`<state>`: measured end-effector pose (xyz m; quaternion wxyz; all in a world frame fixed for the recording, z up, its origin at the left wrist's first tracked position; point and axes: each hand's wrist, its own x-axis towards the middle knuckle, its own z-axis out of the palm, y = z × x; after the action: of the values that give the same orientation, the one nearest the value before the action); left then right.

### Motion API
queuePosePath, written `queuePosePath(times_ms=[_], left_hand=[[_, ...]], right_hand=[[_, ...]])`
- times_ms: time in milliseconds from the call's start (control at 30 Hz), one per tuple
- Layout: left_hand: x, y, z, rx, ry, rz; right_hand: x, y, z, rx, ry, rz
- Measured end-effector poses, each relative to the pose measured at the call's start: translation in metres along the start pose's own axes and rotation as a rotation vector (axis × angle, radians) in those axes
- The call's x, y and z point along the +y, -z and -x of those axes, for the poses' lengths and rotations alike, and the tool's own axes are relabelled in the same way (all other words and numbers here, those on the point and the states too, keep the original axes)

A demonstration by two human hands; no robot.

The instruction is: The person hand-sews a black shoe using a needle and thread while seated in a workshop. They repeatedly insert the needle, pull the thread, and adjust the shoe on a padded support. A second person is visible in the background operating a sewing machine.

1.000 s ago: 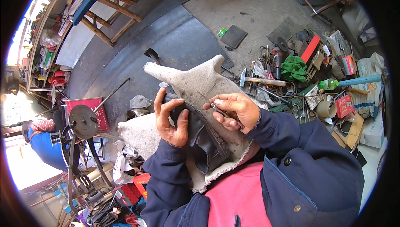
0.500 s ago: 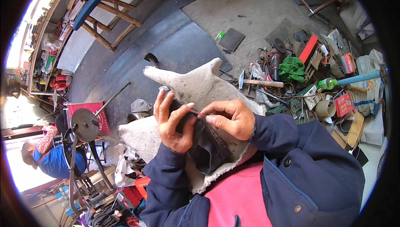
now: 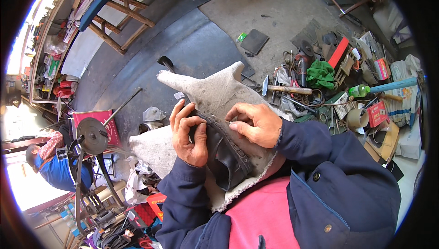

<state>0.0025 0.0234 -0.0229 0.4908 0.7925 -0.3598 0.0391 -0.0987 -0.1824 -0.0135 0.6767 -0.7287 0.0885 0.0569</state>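
Note:
My left hand (image 3: 188, 137) is closed on a dark leather piece (image 3: 225, 164), which has a raised seam along its right edge. My right hand (image 3: 254, 125) is pinched just to the right of that seam, with a small thin item between thumb and forefinger that is too small to name. A grey-white, stained cloth (image 3: 217, 86) with a frayed edge spreads under both hands and the leather.
A cluttered pile of tools (image 3: 304, 64) lies at right. At left stand a black iron machine with a round wheel (image 3: 91, 134) and a blue-topped wooden stool (image 3: 121, 11). A person in blue (image 3: 61, 171) is behind the machine. Shelves (image 3: 59, 52) line the upper left.
The metal tool seen in my right hand a second ago no longer shows. That hand moved onto the seam, then slightly right. The person at left has shifted.

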Motion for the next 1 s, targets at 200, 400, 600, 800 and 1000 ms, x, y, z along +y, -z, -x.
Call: queuePosePath(times_ms=[200, 400, 600, 800, 1000], left_hand=[[-0.003, 0.001, 0.0, -0.004, 0.03, 0.015], [-0.005, -0.002, 0.001, 0.035, 0.048, 0.014], [-0.008, -0.005, 0.001, 0.045, 0.055, 0.035], [-0.013, -0.005, 0.007, 0.07, 0.201, 0.103], [-0.027, 0.0, 0.006, -0.041, 0.322, 0.303]], right_hand=[[-0.004, -0.003, -0.01, -0.014, 0.133, 0.104], [-0.01, 0.002, -0.014, 0.033, 0.151, -0.427], [-0.008, -0.008, -0.027, 0.142, 0.273, 0.203], [0.004, -0.009, -0.024, 0.2, 0.304, 0.3], [0.001, -0.013, -0.026, 0.102, 0.301, -0.259]])
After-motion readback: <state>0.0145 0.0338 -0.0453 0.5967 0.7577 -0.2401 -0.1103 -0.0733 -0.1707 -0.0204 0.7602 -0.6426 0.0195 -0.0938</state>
